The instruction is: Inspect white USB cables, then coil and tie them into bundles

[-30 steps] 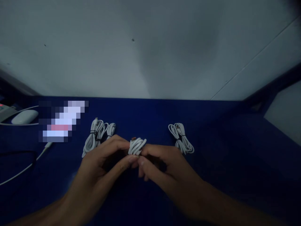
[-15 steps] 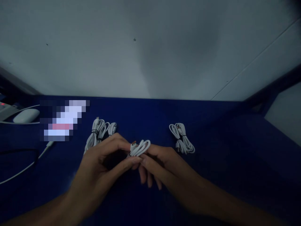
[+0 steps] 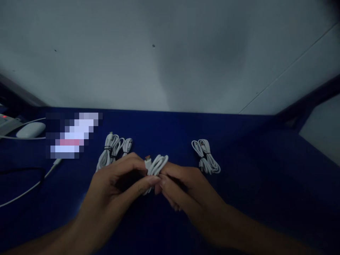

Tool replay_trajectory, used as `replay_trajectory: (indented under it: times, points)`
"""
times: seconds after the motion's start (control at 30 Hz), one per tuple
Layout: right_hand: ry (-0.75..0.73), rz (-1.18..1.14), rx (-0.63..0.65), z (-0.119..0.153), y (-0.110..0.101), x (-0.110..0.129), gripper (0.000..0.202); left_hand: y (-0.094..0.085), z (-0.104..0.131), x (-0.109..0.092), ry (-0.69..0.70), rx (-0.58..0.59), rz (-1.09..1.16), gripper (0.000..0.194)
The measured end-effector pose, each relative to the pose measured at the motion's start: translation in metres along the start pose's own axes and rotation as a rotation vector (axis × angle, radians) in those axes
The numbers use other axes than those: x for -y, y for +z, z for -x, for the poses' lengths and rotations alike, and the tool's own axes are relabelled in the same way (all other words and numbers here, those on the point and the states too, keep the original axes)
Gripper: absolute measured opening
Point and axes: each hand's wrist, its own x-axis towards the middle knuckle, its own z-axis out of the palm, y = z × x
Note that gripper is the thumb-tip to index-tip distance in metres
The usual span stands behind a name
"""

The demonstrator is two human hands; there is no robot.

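Between my two hands, above the blue table, is a coiled white cable [image 3: 158, 164] with its orange-tipped plug [image 3: 147, 161] pointing up. The thumb and forefinger of my left hand [image 3: 119, 184] pinch the coil from the left. My right hand [image 3: 183, 187] closes on it from the right, thumb tip against the left thumb. Part of the coil shows below the thumbs; the fingers cover its middle. Behind my left hand lie bundled white cables [image 3: 110, 150] held with dark ties, partly hidden by that hand.
Farther right, another tied white cable bundle [image 3: 205, 156] rests on the blue table [image 3: 164, 131]. At the left are a pixelated bright-screened device [image 3: 75, 136] with a white lead, a white rounded case [image 3: 31, 130] and a black cord [image 3: 23, 170]. A pale wall [image 3: 119, 71] rises behind.
The coil in my hands has turned more upright, and its plug has tipped up and left. My right fingers have curled in under it. The bundles on the table stay put.
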Motion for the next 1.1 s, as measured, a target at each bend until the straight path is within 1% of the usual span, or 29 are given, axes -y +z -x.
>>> replay_trajectory:
  times: [0.17,0.3,0.43,0.53,0.67,0.77,0.83,0.9,1.0,1.1]
  points:
    - [-0.081,0.007,-0.073,0.0,0.004,-0.004,0.036,0.0,0.0,-0.004,-0.057,0.02,0.013,0.017]
    - [-0.261,0.119,-0.146,0.0,0.007,-0.012,0.035,0.001,0.002,-0.005,-0.13,0.022,0.055,0.02]
    - [-0.421,0.236,-0.178,-0.002,0.007,-0.019,0.032,0.001,0.001,-0.005,-0.232,0.052,0.17,0.025]
    - [-0.537,0.379,-0.211,-0.005,0.007,-0.021,0.032,0.0,-0.001,-0.003,-0.294,0.107,0.3,0.02]
    - [-0.711,0.63,-0.32,-0.008,0.008,-0.024,0.033,-0.002,-0.003,0.006,-0.377,0.205,0.481,0.015]
    - [-0.811,0.703,-0.388,-0.011,0.008,-0.028,0.029,-0.004,-0.001,0.014,-0.455,0.271,0.574,0.012]
    - [-0.85,0.695,-0.413,-0.012,0.008,-0.029,0.028,-0.004,0.0,0.017,-0.473,0.295,0.621,0.013]
    - [-0.839,0.7,-0.41,-0.013,0.007,-0.027,0.032,-0.005,0.002,0.02,-0.467,0.29,0.636,0.014]
    - [-0.802,0.685,-0.403,-0.012,0.004,-0.023,0.035,-0.005,0.002,0.021,-0.459,0.251,0.596,0.011]
    - [-0.78,0.654,-0.408,-0.01,0.004,-0.019,0.037,-0.004,0.001,0.018,-0.433,0.23,0.527,0.006]
